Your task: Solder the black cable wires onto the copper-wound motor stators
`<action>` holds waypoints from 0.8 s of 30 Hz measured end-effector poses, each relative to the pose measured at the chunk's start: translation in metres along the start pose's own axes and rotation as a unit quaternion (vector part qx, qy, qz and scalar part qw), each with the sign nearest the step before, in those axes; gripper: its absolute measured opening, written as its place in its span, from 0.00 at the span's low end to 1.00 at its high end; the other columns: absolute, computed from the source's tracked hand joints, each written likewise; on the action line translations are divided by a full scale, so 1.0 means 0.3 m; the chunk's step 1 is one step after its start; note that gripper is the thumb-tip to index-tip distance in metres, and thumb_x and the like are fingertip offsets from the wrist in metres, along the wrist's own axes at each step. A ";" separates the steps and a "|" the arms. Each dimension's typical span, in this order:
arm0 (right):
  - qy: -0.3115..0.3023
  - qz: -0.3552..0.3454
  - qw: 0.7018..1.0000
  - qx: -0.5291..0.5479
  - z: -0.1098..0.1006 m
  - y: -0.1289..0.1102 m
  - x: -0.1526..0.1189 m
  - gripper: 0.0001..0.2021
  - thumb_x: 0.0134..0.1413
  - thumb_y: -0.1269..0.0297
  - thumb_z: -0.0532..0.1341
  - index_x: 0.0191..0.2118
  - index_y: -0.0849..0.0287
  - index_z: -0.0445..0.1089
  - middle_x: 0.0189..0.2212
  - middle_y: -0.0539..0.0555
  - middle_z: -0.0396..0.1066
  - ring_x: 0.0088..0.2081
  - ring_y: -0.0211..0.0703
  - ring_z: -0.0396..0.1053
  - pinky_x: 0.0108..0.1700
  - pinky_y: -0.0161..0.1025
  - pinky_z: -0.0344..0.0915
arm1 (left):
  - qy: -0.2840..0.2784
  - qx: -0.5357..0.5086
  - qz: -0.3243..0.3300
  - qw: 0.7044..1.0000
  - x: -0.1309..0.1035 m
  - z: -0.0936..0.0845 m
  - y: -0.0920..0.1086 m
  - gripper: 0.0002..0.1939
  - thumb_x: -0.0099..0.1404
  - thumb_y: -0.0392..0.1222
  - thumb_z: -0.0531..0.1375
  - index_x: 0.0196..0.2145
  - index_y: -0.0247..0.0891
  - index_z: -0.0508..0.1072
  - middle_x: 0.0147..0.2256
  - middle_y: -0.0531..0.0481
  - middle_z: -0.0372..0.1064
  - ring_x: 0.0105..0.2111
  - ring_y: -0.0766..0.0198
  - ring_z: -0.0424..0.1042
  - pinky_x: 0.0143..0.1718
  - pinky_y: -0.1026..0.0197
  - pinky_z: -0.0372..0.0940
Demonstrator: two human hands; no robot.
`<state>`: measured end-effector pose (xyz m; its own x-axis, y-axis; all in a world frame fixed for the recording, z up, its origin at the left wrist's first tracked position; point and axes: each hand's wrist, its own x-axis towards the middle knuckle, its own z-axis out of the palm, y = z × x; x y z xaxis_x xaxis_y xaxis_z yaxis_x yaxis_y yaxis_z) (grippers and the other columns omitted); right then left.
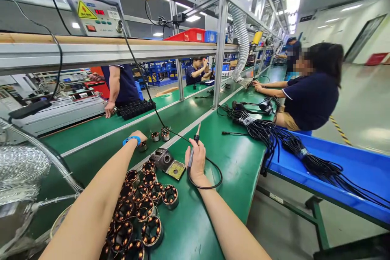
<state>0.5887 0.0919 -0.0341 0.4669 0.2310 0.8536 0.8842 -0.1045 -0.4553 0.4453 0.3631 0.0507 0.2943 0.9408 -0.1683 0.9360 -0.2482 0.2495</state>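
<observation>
**Bench station: soldering iron (196,138) in the right hand (198,157), copper-wound stators (145,209) alongside**

Right hand: fingers closed round the iron's handle, tip pointing up and away, touching nothing. The grip sits behind the bare tip, likely to spare the skin from heat.

Lead (219,174): black, slack, looped across the right wrist; appears to run up to a control unit (97,16) on the shelf (146,52). The high perch presumably frees bench space and leaves the red display readable.

Left hand (139,135): stretched over the aluminium rail (207,115), blue wristband (129,141) at the wrist. It is at a single stator (142,146) in the green lane (183,114); the fingertips are hidden, so whether they pinch it cannot be told.

Stators, main lot: crowded together on the bench (234,187) below the left forearm, most with open ends up, which seems to suit access to the windings. Two more (165,133) stand beyond the left hand.

Iron stand (164,157): between main lot and right hand, sponge (176,170) in its tray; probably sited for short reach.

Black cable bundles (252,120): tied, presumably against tangling; one on the bench's far right, another in the blue tray (344,150).
</observation>
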 end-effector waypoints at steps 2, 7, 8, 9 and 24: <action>0.001 -0.001 1.000 -0.004 -0.001 -0.003 0.001 0.18 0.62 0.72 0.52 0.56 0.58 0.65 0.49 0.62 0.64 0.49 0.50 0.64 0.51 0.51 0.67 | -0.009 0.010 0.006 1.000 0.004 0.009 -0.012 0.08 0.46 0.43 0.66 0.24 0.37 0.75 0.23 0.40 0.76 0.33 0.48 0.77 0.33 0.58 0.69; 0.000 -0.004 1.000 -0.008 -0.004 -0.005 0.003 0.18 0.62 0.73 0.52 0.56 0.58 0.65 0.48 0.62 0.65 0.49 0.50 0.64 0.51 0.51 0.67 | -0.007 0.019 0.012 1.000 0.029 0.018 -0.038 0.09 0.44 0.41 0.67 0.25 0.36 0.76 0.27 0.38 0.77 0.36 0.47 0.77 0.34 0.58 0.69; 0.000 -0.004 1.000 -0.008 -0.004 -0.005 0.004 0.18 0.62 0.73 0.52 0.56 0.59 0.65 0.48 0.62 0.65 0.49 0.50 0.64 0.51 0.50 0.67 | -0.001 0.018 0.009 1.000 0.035 0.017 -0.044 0.10 0.44 0.41 0.67 0.26 0.35 0.76 0.29 0.37 0.77 0.37 0.46 0.77 0.34 0.58 0.69; 0.001 -0.005 1.000 -0.006 -0.004 -0.004 0.004 0.18 0.62 0.73 0.52 0.56 0.59 0.65 0.48 0.62 0.65 0.49 0.50 0.64 0.50 0.50 0.67 | 0.007 0.017 0.004 1.000 0.042 0.015 -0.050 0.10 0.45 0.41 0.67 0.28 0.34 0.76 0.30 0.36 0.77 0.38 0.46 0.77 0.34 0.58 0.69; -0.002 -0.021 1.000 -0.003 -0.005 -0.010 0.008 0.18 0.62 0.73 0.53 0.56 0.59 0.64 0.47 0.61 0.65 0.49 0.50 0.65 0.49 0.48 0.68 | -0.005 0.044 0.048 0.998 0.104 0.015 -0.012 0.22 0.50 0.54 0.66 0.37 0.34 0.77 0.42 0.36 0.77 0.42 0.48 0.77 0.35 0.61 0.69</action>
<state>0.5872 0.0912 -0.0303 0.4297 0.2399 0.8705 0.9029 -0.1004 -0.4180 0.4521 0.3922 0.0404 0.3846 0.9097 -0.1563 0.9166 -0.3564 0.1811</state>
